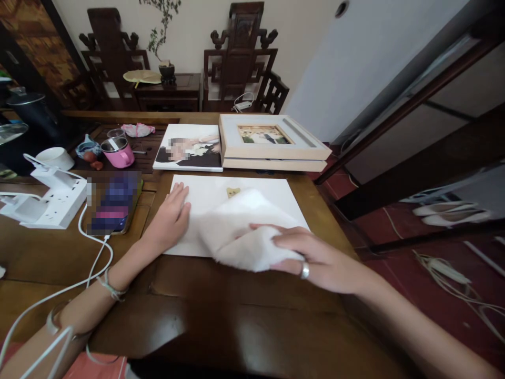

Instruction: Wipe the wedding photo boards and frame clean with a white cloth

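A white flat panel (272,192) lies on the brown wooden table (236,305) in front of me. My left hand (170,217) rests flat on the panel's left edge, fingers stretched out. My right hand (315,257), with a ring on one finger, presses a crumpled white cloth (240,231) onto the panel's near right part, fingers closed over it. A small yellowish mark (233,191) shows on the panel just beyond the cloth.
Behind the panel lie a photo print (189,147) and two stacked pale wooden frames (272,145). To the left are a pink mug (117,152), a phone (112,202) on a white cable, and a white power strip (47,197). Dark carved chairs (240,58) stand at the wall.
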`<state>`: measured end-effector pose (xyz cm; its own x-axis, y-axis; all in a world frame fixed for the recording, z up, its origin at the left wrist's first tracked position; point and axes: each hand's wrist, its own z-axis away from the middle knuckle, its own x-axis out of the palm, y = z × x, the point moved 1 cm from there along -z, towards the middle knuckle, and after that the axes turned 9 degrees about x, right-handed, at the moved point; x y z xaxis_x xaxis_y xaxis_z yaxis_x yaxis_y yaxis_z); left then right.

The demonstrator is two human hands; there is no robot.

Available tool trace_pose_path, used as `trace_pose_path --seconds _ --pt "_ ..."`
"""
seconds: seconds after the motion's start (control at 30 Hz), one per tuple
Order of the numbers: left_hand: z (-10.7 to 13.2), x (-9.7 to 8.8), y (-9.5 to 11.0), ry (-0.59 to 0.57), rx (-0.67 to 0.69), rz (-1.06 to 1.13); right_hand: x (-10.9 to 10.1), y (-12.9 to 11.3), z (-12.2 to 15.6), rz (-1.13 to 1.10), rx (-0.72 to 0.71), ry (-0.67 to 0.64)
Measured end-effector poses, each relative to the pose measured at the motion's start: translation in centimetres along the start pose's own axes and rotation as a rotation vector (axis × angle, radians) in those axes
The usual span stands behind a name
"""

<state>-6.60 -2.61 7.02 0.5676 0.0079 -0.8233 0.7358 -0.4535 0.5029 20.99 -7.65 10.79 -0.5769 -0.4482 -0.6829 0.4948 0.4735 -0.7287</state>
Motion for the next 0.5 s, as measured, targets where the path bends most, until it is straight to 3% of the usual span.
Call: trace_pose_path --seconds 0.17,0.23,0.37,0.5 --pt "0.5 0.1 -0.4 -0.069 0.063 -0.09 -2.4 5.0 1.0 0.16 0.239 0.354" --pt "0.4 0.3 -0.6 -0.072 0.072 -0.098 -2.5 5.9 0.8 0.19 0.277 0.42" --pt "0.2 0.7 -0.6 -0.089 0.074 -0.115 -1.1 4.6 1.5 0.209 0.278 0.356" --pt "0.2 0.6 -0.5 -0.091 0.071 -0.117 -0.2 2.2 4.8 0.176 0.302 0.259"
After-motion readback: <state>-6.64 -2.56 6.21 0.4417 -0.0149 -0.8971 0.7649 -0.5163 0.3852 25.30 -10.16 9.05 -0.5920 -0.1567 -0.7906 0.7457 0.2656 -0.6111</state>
